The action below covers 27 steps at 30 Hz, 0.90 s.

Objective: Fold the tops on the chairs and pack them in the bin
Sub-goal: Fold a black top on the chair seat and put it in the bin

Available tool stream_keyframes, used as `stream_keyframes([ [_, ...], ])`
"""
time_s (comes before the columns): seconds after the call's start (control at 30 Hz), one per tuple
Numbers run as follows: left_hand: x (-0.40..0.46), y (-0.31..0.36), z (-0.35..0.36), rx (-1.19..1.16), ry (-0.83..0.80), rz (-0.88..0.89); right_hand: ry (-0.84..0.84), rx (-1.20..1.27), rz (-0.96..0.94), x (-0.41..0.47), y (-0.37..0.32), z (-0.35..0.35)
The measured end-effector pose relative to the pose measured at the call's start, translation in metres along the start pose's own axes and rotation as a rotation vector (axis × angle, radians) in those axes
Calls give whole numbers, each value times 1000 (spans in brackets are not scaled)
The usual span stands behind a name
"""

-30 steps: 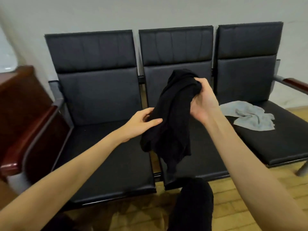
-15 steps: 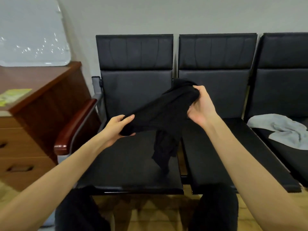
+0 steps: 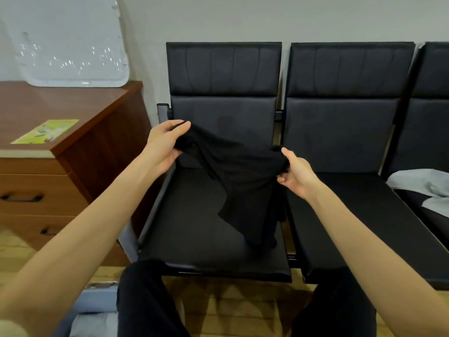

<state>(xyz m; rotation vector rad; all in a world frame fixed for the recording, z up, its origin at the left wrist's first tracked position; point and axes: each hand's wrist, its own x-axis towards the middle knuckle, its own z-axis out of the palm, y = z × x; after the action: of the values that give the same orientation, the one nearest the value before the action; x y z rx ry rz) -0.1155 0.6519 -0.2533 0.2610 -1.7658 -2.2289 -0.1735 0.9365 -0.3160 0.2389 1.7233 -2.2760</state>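
Black fabric, the top (image 3: 239, 183), hangs stretched between your two hands above the leftmost chair seat (image 3: 194, 229), its loose end drooping to the cushion near the gap to the next chair. Your left hand (image 3: 164, 145) is raised, thumb and fingers pinching one edge; your right hand (image 3: 295, 175) sits lower, fingers curled round the other bunched edge. Both forearms reach forward. A grey top (image 3: 420, 186) lies on the far right seat. A wooden dresser (image 3: 80, 147) stands at left.
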Motion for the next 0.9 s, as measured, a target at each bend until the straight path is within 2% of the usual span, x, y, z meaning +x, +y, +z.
stream_keyframes([
  [0.1,0,-2,1,133,12,59,-14,-241,47,2,15,-1],
  [0.23,-8,-3,7,140,-49,35,47,-475,57,6,38,-5],
  [0.33,-15,-5,19,151,-130,19,38,-748,-141,3,49,2],
  [0.4,-18,-6,28,167,-159,5,-54,-849,-329,-9,47,18],
  [0.53,-20,-10,36,172,-160,-30,-274,-759,-611,-33,37,55],
  [0.63,-26,-14,32,162,-156,-51,-243,-718,-750,-42,35,77],
  [0.77,-36,-16,22,129,-204,-67,-171,-750,-806,-43,39,93],
  [0.9,-40,-16,10,184,-206,-58,-223,-714,-735,-42,40,98],
])
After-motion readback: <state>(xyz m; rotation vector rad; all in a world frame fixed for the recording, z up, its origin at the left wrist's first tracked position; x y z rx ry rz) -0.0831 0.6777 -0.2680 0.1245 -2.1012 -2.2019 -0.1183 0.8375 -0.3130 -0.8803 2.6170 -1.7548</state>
